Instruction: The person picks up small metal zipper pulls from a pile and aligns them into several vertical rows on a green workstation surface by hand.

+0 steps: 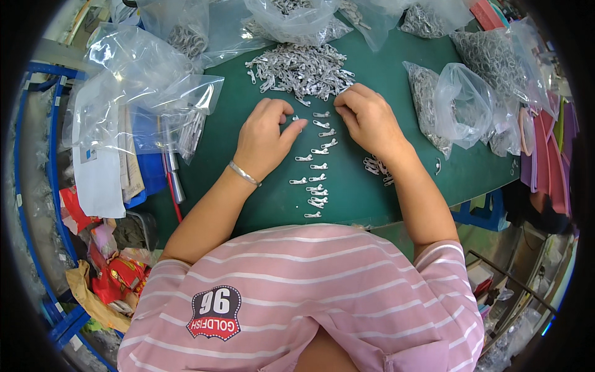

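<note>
Small silver zipper sliders lie in a loose heap (304,69) on the green tabletop (248,211). From below the heap, a rough column of single zipper sliders (318,166) runs toward me. My left hand (265,133), with a bracelet at the wrist, is left of the column; its fingers are curled, and a zipper slider (295,118) shows between thumb and forefinger. At the heap's right lower edge is my right hand (370,118), thumb and forefinger pinched together. What it holds, if anything, is hidden. A smaller group of sliders (374,166) lies partly under my right forearm.
Clear plastic bags of metal parts (427,22) stand along the far edge, with another open bag (465,108) at the right. Crumpled plastic (142,80), papers (102,180) and a red pen (173,197) lie at the left. A blue stool (483,214) is below the right edge.
</note>
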Action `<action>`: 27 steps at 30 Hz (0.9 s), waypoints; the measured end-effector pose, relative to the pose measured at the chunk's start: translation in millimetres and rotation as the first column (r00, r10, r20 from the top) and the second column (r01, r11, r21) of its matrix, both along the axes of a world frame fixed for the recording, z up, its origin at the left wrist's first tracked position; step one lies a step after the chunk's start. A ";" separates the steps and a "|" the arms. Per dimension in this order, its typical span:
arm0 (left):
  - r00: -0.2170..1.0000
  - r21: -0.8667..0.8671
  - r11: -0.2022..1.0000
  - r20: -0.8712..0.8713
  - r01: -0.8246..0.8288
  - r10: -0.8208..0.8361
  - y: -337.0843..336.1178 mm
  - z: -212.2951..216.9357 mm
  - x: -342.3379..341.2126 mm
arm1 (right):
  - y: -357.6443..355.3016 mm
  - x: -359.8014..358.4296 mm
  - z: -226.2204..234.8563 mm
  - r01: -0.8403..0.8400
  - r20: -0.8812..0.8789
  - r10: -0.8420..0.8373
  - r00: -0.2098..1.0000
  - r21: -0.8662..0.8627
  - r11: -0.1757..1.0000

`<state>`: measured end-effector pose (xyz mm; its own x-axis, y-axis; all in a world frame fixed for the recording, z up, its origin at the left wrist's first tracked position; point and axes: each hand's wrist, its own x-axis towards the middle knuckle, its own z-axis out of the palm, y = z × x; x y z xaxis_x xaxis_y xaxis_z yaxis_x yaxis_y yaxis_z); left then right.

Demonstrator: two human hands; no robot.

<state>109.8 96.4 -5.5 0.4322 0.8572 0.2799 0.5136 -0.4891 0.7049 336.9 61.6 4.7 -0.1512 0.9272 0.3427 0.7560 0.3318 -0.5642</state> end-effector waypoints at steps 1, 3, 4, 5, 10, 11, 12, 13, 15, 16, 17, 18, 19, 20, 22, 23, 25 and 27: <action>1.000 0.022 1.000 -0.027 -0.003 0.004 -1.5 -1.9 2.8 | 1.0 -1.9 -2.6 -0.011 -0.039 0.010 0.999 -0.009 1.000; 0.998 0.053 0.999 -0.065 0.005 -0.001 -2.4 -9.1 6.6 | 0.2 -8.2 -8.9 -0.030 -0.071 0.027 0.997 -0.043 0.999; 0.996 0.070 0.997 -0.085 0.009 -0.003 -2.0 -11.7 7.6 | 0.2 -10.5 -11.9 -0.034 -0.041 0.033 0.999 -0.028 0.999; 0.997 0.080 0.996 -0.075 0.028 -0.022 -1.2 -13.1 7.2 | 0.1 -12.4 -14.6 -0.040 -0.010 0.040 0.999 -0.013 0.999; 0.992 0.048 0.992 0.032 0.120 -0.122 0.1 -12.2 -2.7 | -0.8 -9.1 -8.7 -0.086 0.057 0.089 0.994 -0.041 0.995; 0.996 -0.004 0.998 0.057 0.065 -0.065 -2.6 -8.2 -4.4 | -1.7 -6.0 -6.8 -0.063 0.020 0.064 0.998 -0.045 0.997; 0.997 -0.056 0.998 0.079 0.012 -0.008 -6.8 -2.3 -6.3 | -2.4 -1.6 -4.5 -0.040 -0.016 0.040 0.999 -0.050 0.998; 0.994 -0.109 0.993 0.098 -0.040 0.051 -9.1 0.4 -8.0 | -2.9 1.8 -3.1 -0.017 -0.051 0.014 0.999 -0.055 0.998; 0.994 -0.102 0.994 0.100 -0.036 0.046 -7.2 -5.3 -14.8 | -1.8 6.4 -1.4 0.037 -0.077 -0.045 0.996 -0.097 0.995; 0.994 -0.099 0.995 0.102 -0.033 0.043 -6.5 -7.4 -17.3 | -2.3 7.7 -0.9 0.065 -0.087 -0.076 0.993 -0.119 0.991; 0.995 -0.092 0.995 0.095 -0.025 0.034 -6.5 -7.1 -17.7 | -2.7 3.7 -2.4 0.029 -0.087 -0.036 0.996 -0.084 0.996; 0.996 -0.097 0.995 0.090 -0.021 0.030 -6.6 -6.2 -17.1 | -3.4 -1.8 -6.7 -0.036 -0.078 0.033 0.996 -0.045 0.998; 0.996 -0.101 0.995 0.084 -0.017 0.025 -6.8 -5.0 -16.3 | -6.7 -7.5 -9.8 -0.046 -0.027 0.045 0.999 -0.028 0.999; 0.997 -0.105 0.994 0.078 -0.011 0.019 -7.0 -4.4 -15.4 | -10.0 -10.5 -11.4 -0.056 0.023 0.056 0.998 -0.011 0.998; 0.997 -0.107 0.994 0.079 0.003 0.005 -7.1 -5.4 -15.1 | -12.6 -7.6 -11.2 -0.055 0.019 0.055 0.998 -0.022 0.998; 0.997 -0.108 0.994 0.079 0.014 -0.005 -7.3 -5.6 -14.7 | -15.2 -4.3 -8.8 -0.047 -0.002 0.047 0.999 -0.034 0.998; 0.998 -0.125 0.992 0.061 -0.001 0.008 -9.1 -6.4 -15.0 | -24.2 8.2 -3.8 -0.009 -0.050 0.007 0.999 -0.036 0.999; 0.999 -0.122 0.992 0.036 -0.015 0.019 -8.0 -9.3 -21.3 | -37.3 25.8 10.0 0.061 -0.090 -0.067 0.994 -0.068 0.996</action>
<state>88.5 88.4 -14.8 0.4089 0.8929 0.1887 0.4937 -0.3903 0.7771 362.8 24.3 14.7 -0.0611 0.9547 0.2911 0.7185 0.2445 -0.6512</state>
